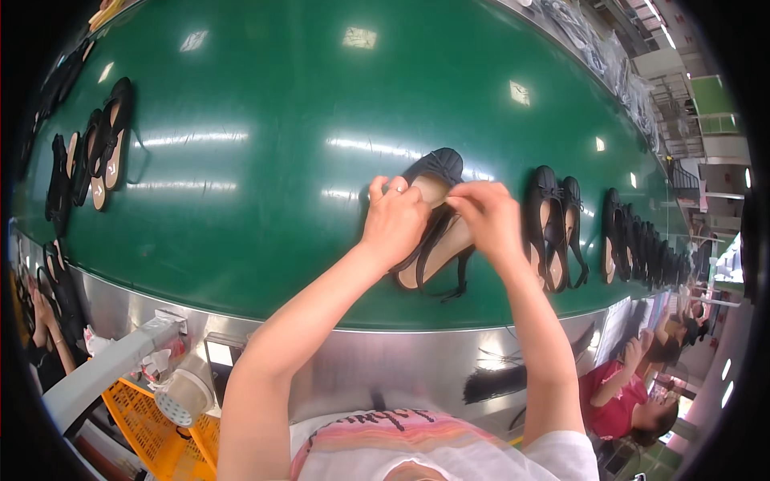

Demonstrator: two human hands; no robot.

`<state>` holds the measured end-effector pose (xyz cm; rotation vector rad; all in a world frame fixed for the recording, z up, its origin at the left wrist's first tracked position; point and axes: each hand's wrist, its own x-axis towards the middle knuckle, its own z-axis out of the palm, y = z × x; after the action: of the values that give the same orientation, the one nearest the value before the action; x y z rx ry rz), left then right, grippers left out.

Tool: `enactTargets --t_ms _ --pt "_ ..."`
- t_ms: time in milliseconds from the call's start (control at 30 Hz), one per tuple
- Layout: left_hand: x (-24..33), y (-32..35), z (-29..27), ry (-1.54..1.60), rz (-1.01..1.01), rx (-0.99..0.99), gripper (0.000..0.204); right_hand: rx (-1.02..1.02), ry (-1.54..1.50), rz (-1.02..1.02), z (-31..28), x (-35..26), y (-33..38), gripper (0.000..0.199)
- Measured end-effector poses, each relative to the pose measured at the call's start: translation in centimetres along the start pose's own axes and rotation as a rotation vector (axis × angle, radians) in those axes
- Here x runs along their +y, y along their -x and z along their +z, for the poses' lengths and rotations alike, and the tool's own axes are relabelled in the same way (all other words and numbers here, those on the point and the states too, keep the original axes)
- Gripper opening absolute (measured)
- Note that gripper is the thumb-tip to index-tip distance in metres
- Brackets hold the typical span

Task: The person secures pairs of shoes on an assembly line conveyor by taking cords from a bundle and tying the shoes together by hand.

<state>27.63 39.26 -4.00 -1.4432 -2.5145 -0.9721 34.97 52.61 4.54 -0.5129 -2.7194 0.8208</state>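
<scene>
A black flat shoe (446, 163) with a bow and beige insole lies toe away from me, between my two hands. My left hand (395, 218) is closed on the shoe's left side, a ring on one finger. Thumb and forefinger of my right hand (488, 215) pinch together at the opening's right edge, close to the bow; any small part between them is too small to make out. Nearer to me a second black shoe (439, 255) with a beige insole lies partly under my hands, its thin strap loose on the green table (265, 248).
To the right stand a pair of black strapped shoes (545, 212) and a long row of similar shoes (616, 232). More black shoes (112, 144) lie at the left. Below the table's metal edge are an orange crate (132, 421) and a dark brush (493, 383). Co-workers sit at lower right.
</scene>
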Motion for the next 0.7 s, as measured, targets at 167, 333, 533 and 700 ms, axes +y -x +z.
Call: enactTargets --t_ms 167,333,533,700 --pt "1.3 -0.8 0.5 -0.032 -0.107 -0.027 0.007 -0.308 0.281 0.194 1.7 1.8 -0.2 0.011" --pt "1.9 -0.8 1.0 -0.129 -0.158 -0.054 0.01 -0.504 0.381 0.306 1.3 1.2 -1.7 0.008" --pt "2.4 -0.9 1.4 -0.157 -0.188 -0.04 0.01 -0.491 0.428 0.35 1.6 1.4 -1.4 0.009" --pt "2.7 -0.9 1.5 -0.165 -0.203 -0.032 0.011 -0.516 0.447 0.377 1.7 1.4 -1.6 0.01"
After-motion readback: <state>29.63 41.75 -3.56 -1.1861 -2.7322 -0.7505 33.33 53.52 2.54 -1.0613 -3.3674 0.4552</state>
